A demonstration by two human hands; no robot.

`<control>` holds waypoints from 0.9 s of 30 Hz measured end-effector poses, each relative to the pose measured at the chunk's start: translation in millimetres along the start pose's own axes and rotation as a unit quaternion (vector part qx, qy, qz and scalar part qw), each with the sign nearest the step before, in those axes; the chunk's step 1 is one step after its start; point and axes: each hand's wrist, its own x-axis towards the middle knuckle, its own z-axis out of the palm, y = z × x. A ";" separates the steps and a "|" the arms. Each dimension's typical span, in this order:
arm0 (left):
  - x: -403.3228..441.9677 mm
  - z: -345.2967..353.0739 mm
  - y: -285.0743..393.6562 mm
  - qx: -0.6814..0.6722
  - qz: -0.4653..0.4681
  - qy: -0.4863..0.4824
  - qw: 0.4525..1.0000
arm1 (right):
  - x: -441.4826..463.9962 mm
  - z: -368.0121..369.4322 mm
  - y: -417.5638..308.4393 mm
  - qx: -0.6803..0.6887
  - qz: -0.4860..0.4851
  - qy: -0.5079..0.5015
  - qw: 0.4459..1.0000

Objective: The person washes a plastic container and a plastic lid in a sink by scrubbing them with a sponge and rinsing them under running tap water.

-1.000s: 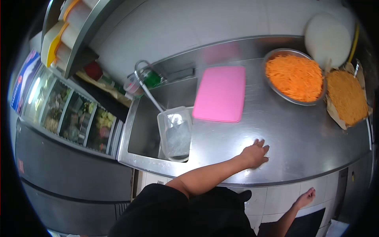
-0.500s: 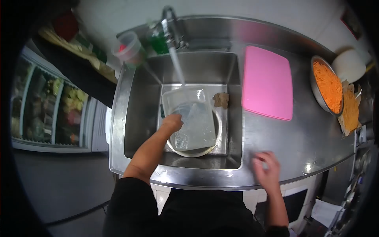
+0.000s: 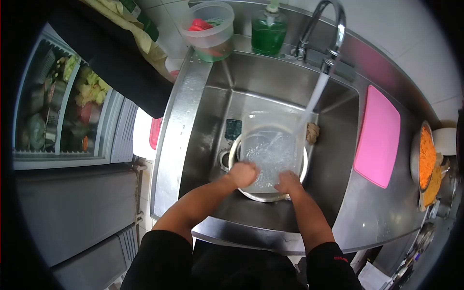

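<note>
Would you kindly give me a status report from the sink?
Left hand, right hand at clear container's near end, grip unclear. Container in sink over round vessel, faucet water running into it. Nothing visibly blocking hands.

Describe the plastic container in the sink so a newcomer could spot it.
Find the steel sink under the running tap. Inside, left hand and right hand at its near end, is the container. Clear and rectangular, it stands out from the round-rimmed bowl beneath.
</note>
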 end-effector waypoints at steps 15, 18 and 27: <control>96.4 99.7 -178.2 -0.277 -0.566 0.068 0.773 | -71.3 1.5 43.6 0.324 0.089 0.015 0.942; 90.2 48.6 -164.9 -0.310 -0.501 0.195 0.784 | -72.7 -8.1 30.5 0.384 0.076 0.037 0.919; 35.0 -124.3 -59.3 -0.423 -0.267 0.361 0.787 | -25.6 -134.7 -76.2 0.671 -0.078 0.214 0.705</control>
